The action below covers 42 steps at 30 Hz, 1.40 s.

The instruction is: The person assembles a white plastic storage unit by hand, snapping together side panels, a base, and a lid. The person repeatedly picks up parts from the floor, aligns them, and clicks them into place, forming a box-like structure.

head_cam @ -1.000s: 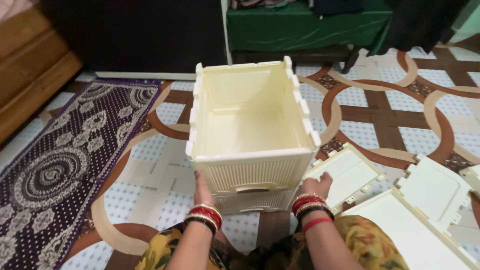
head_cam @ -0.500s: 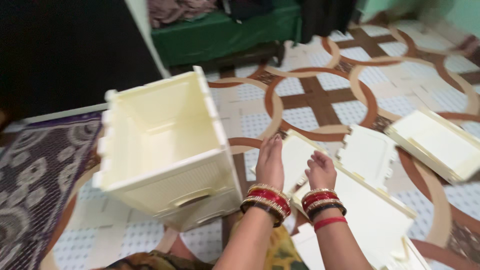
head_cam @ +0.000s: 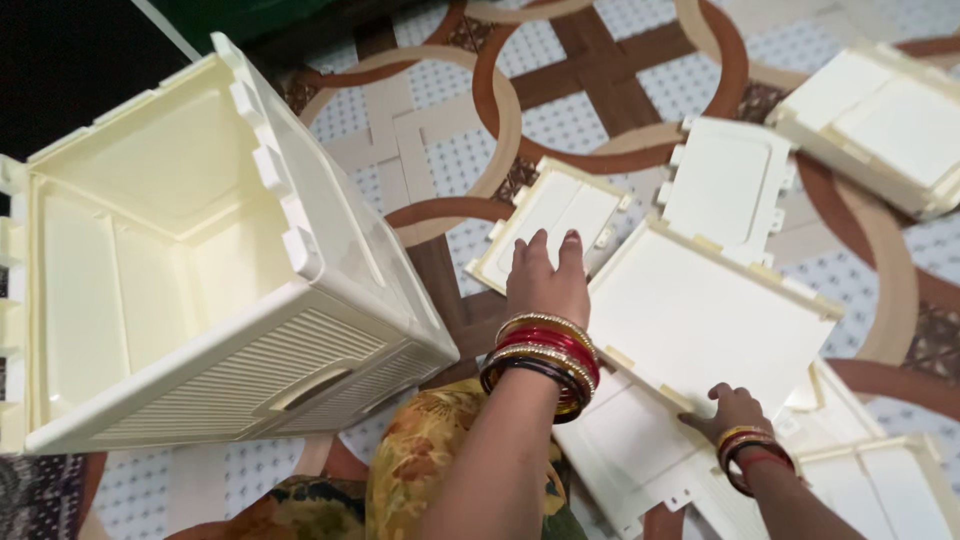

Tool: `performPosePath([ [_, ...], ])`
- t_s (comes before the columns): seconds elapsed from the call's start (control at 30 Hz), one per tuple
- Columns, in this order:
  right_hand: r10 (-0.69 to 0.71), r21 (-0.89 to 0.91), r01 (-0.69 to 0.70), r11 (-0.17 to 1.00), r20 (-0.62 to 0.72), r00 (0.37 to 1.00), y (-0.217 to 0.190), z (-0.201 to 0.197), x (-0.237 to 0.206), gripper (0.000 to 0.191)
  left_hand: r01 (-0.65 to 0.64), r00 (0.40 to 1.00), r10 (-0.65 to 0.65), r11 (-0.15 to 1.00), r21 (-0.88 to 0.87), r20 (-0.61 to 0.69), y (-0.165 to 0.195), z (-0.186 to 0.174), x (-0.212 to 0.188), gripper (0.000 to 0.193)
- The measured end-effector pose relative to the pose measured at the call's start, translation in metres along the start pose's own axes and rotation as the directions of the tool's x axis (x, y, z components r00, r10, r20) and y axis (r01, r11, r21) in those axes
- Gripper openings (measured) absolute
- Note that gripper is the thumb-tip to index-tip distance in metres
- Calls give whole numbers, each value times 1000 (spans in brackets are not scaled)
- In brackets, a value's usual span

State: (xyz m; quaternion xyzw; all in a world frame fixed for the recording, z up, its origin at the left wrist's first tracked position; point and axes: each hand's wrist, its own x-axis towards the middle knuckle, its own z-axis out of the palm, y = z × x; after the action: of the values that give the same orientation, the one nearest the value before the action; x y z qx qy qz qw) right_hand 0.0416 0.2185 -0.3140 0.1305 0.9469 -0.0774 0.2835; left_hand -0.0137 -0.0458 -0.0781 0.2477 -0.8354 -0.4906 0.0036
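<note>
My left hand lies flat, fingers spread, on a small cream plastic panel on the patterned floor. My right hand grips the near edge of a large cream panel that rests on other panels. Both wrists wear red and gold bangles. A tall open-topped cream plastic box with a slatted front stands to the left, untouched by either hand.
A smaller cream panel lies beyond the large one. A tray-like cream piece sits at the far right. More panels are stacked at the lower right. My patterned clothing fills the bottom centre.
Both hands left the box and went right to the loose panels. The left now rests on the small panel, the right holds the large panel's edge. The view swung right.
</note>
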Motion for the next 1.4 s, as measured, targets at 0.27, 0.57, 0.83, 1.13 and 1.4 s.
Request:
performPosePath([
  [0.27,-94,-206,89,975,-17,995,10,35,-4,33,27,993,-43,989,145,108,7,9,-3,69],
  [0.57,-299,-64,292,954,-198,933,13,-33,-6,31,134,953,-171,978,159,251,-5,25,-4,79],
  [0.83,-93,498,309,810,-411,907,15,-159,-41,43,148,905,-67,975,-163,419,-12,29,-72,74],
  [1.13,-128,246,518,819,-801,584,-84,-251,-246,33,58,925,206,755,-654,320,99,-44,-137,98],
  [1.4,-420,-112,787,607,-886,198,-224,-265,-385,48,-111,994,48,448,-887,-100,118,-198,-147,92],
])
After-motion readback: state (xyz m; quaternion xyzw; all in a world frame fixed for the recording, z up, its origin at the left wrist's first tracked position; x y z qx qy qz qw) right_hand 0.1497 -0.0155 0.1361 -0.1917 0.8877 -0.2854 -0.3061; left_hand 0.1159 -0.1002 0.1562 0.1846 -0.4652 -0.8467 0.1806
